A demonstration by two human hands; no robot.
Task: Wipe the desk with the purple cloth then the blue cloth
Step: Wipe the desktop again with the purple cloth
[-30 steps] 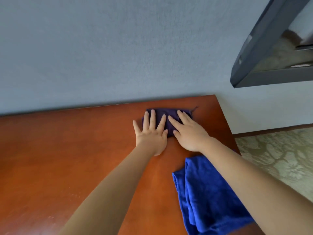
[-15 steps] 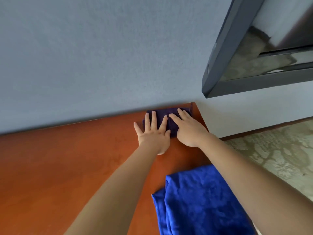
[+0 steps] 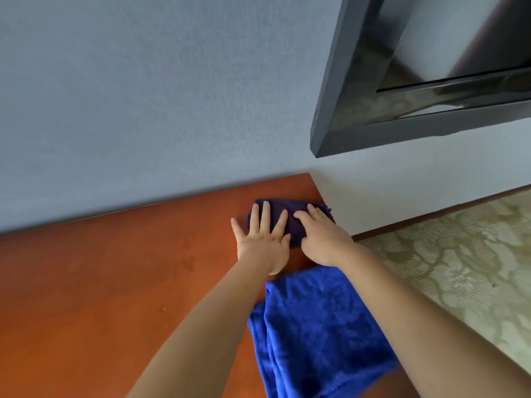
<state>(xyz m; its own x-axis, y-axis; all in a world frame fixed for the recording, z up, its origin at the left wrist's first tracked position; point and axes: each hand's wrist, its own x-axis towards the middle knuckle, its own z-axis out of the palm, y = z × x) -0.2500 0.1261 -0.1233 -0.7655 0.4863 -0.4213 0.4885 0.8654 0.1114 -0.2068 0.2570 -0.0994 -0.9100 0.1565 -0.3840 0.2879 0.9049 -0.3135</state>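
A folded purple cloth point(image 3: 291, 218) lies near the far right corner of the reddish-brown desk point(image 3: 115, 282), close to its right edge. My left hand point(image 3: 263, 239) lies flat with spread fingers on the cloth's left part. My right hand point(image 3: 321, 235) presses flat on its right part. A bright blue cloth point(image 3: 313, 331) lies crumpled on the desk nearer to me, under my right forearm, partly hidden by it.
A grey-blue wall point(image 3: 143, 96) runs along the desk's far edge. A dark-framed screen point(image 3: 416, 81) hangs on the wall at the upper right. Right of the desk's edge is patterned carpet point(image 3: 459, 268) with a wooden skirting strip.
Both hands have slid the purple cloth a little away from the wall, towards me along the right edge. The camera has swung, so more of the screen shows.
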